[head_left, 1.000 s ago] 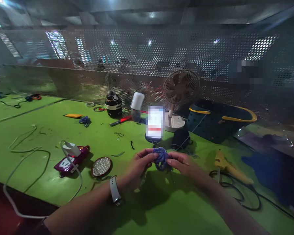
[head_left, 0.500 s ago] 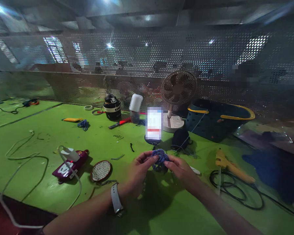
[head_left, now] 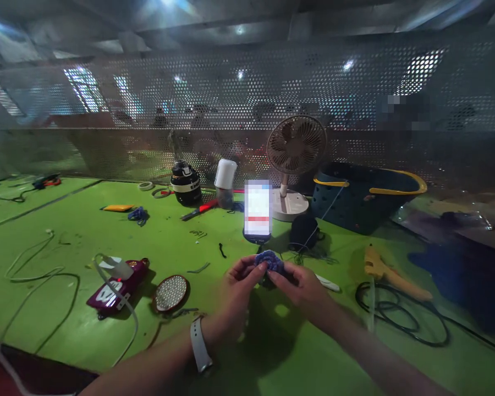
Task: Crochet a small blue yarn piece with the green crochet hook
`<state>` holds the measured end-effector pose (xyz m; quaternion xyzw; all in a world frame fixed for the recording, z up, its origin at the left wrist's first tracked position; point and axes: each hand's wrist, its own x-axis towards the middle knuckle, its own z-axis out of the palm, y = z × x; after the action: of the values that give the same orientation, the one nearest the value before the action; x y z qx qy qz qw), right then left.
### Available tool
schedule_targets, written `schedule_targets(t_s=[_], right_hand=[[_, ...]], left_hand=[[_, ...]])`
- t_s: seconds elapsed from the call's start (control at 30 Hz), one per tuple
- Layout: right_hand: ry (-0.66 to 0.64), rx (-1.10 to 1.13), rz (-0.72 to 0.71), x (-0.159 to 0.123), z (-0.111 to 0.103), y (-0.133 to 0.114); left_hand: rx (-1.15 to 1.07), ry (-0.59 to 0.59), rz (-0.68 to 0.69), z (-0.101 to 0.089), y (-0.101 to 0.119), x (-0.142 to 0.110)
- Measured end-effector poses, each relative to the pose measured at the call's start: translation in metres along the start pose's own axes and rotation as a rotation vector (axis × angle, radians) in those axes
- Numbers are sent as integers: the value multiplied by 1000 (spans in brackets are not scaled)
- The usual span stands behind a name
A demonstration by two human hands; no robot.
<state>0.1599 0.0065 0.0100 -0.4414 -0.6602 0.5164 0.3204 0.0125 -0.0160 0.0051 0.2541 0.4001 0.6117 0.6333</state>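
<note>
A small round piece of blue-purple crochet (head_left: 271, 259) is held up over the green table between both hands. My left hand (head_left: 244, 278) pinches its left side, thumb on the face turned toward me. On the other side my right hand (head_left: 299, 280) grips the edge between thumb and fingers. What lies behind the piece is hidden by the fingers. Just beyond stands a phone with a lit, blurred screen (head_left: 258, 209). A dark ball of yarn (head_left: 304, 232) with a loose strand sits past my right hand, and a white tool (head_left: 328, 282) lies beside that hand.
At right are a yellow glue gun (head_left: 390, 272) with a coiled black cord and a dark basket (head_left: 350, 206). A fan (head_left: 296, 146) and a black jug (head_left: 185, 184) stand at the back. Leftward lie a purple power strip (head_left: 119, 289), a beaded round mirror-like case (head_left: 171, 293) and cables.
My right thumb has shifted left and inward across the crochet piece, which now looks tilted and more folded. Both hands stay on it. The view has shifted slightly.
</note>
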Motion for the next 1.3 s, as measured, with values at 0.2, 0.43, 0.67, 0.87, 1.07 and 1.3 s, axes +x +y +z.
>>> schedule_targets(t_s=[0.2,0.43,0.67,0.87,1.07,1.3], right_hand=[[-59,-75,-5,5,-13,-12],[-381,-277,62,7,-49,3],[-576,-369,8,4,-45,7],[-562,-377,-5,5,-44,3],[-437,-203,27,9,-51,-1],[-320,-169,-23,11,-52,-4]], left_hand=[[39,-55,4,0,2,-4],[357,-479,-107,-19,13,20],[667,-697,-209,-28,13,28],[761,-726,-263,-22,25,20],[560,-587,-194,-17,31,19],[494,-390,-90,-14,28,18]])
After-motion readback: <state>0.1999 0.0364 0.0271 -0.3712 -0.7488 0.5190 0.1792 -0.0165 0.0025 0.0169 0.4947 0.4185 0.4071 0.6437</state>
